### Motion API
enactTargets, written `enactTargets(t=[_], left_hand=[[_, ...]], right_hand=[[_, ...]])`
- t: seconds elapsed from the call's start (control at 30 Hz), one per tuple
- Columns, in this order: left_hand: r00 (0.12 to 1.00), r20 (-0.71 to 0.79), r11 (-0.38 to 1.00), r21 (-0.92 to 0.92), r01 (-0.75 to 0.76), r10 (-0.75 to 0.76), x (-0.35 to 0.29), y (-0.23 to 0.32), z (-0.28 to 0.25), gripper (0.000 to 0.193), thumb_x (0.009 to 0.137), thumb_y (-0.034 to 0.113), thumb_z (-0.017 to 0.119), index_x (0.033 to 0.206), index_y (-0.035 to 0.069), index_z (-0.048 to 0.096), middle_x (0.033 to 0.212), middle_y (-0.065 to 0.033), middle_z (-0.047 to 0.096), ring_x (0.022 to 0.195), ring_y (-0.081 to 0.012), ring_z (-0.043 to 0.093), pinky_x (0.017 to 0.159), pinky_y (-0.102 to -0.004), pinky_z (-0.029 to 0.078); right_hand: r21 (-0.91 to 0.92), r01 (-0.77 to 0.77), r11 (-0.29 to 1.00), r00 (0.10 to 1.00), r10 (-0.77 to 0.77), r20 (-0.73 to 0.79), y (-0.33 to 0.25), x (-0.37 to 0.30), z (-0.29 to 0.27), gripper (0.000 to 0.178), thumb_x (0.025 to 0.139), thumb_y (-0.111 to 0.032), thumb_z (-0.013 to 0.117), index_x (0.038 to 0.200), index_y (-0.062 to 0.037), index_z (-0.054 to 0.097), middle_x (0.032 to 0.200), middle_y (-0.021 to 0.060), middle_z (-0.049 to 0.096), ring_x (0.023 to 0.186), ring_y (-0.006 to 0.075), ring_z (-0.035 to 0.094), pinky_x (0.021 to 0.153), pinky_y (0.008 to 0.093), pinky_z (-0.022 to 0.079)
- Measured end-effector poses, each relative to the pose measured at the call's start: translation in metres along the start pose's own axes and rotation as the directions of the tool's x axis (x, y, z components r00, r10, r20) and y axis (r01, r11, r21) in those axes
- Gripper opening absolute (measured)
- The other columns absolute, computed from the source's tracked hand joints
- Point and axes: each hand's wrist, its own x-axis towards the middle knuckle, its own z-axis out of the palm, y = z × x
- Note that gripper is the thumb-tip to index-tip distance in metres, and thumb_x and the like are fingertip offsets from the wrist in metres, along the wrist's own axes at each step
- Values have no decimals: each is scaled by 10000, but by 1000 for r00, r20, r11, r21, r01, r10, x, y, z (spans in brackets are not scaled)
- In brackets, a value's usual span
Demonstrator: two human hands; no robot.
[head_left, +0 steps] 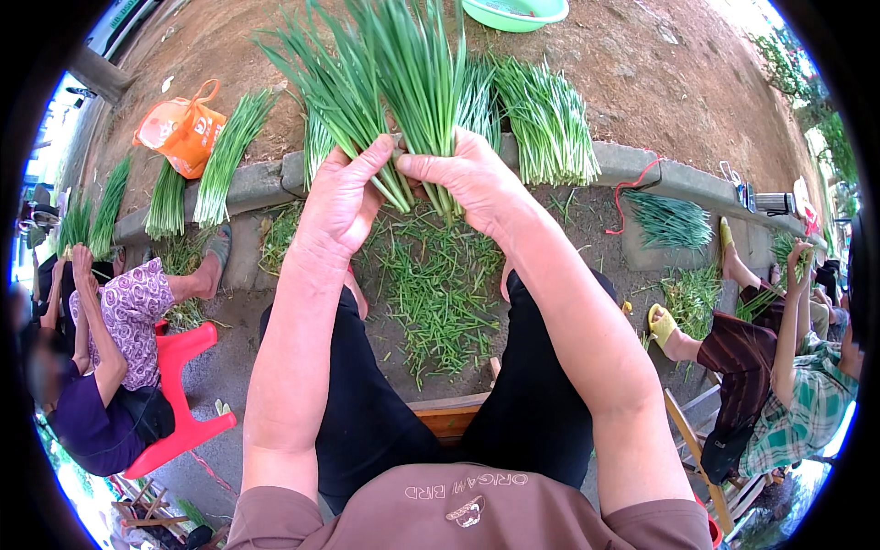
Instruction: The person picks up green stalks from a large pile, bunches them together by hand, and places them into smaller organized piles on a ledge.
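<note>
Both of my arms reach forward over my lap. My left hand (344, 200) is closed around one bunch of garlic chives (335, 92), thumb pressed across the lower stems. A second bunch of garlic chives (420, 87) is gripped in my right hand (463, 179). The thumbs nearly meet, and the two bunches stand side by side with leaves fanning away from me and cut ends toward me. Beneath my hands, between my feet, lies a heap of green trimmings (438, 307). More chives (550, 124) rest across the stone curb just beyond, to the right.
An orange bag (188, 133) and another chive bundle (229, 156) sit by the curb (257, 188) at left. A green basin (516, 13) stands on the dirt. Loose chives (669, 218) lie right. People sit on both sides, one on a red stool (188, 403).
</note>
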Motion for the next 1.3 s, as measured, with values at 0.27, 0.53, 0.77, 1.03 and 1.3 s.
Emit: enactTargets(t=[0.27, 0.53, 0.77, 1.03, 1.3], left_hand=[[1000, -12, 988, 154, -19, 21, -1, 2, -5, 215, 850, 47, 599, 1062, 26, 568, 1024, -72, 613, 921, -175, 585, 823, -344, 481], [1000, 14, 984, 180, 22, -25, -2, 2, -3, 181, 849, 60, 603, 1027, 39, 585, 914, -56, 628, 815, -145, 595, 728, -300, 501], [989, -132, 957, 289, -25, 65, 3, 0, -11, 208, 843, 124, 634, 1042, 73, 596, 870, -17, 624, 749, -119, 586, 647, -278, 492], [966, -256, 997, 72, -1, 19, 7, 6, -22, 248, 842, 132, 639, 1077, 92, 573, 886, 6, 594, 774, -114, 573, 644, -274, 502], [992, -122, 988, 142, 62, -45, -1, 0, -4, 271, 846, 154, 634, 1088, 86, 534, 880, -8, 581, 782, -129, 577, 687, -302, 511]], right_hand=[[-147, 50, 988, 999, -49, 6, -7, -1, 0, 219, 798, -32, 635, 1012, -14, 591, 894, 47, 639, 736, 103, 604, 658, 260, 502], [-102, -47, 994, 997, 52, 55, -5, 0, -4, 251, 792, -40, 618, 1035, 0, 569, 870, 73, 625, 696, 123, 601, 566, 246, 510], [40, -83, 996, 990, 87, -114, -8, 0, -7, 187, 801, -47, 620, 971, -12, 552, 806, 55, 594, 602, 115, 560, 486, 242, 478], [286, 214, 934, 889, -65, -453, -24, 5, -23, 134, 802, -73, 652, 856, -40, 534, 712, 38, 552, 536, 110, 518, 417, 226, 416], [314, -68, 947, 977, 126, -171, -19, 2, -22, 171, 742, -108, 717, 835, -50, 586, 663, 18, 567, 506, 101, 530, 394, 218, 411]])
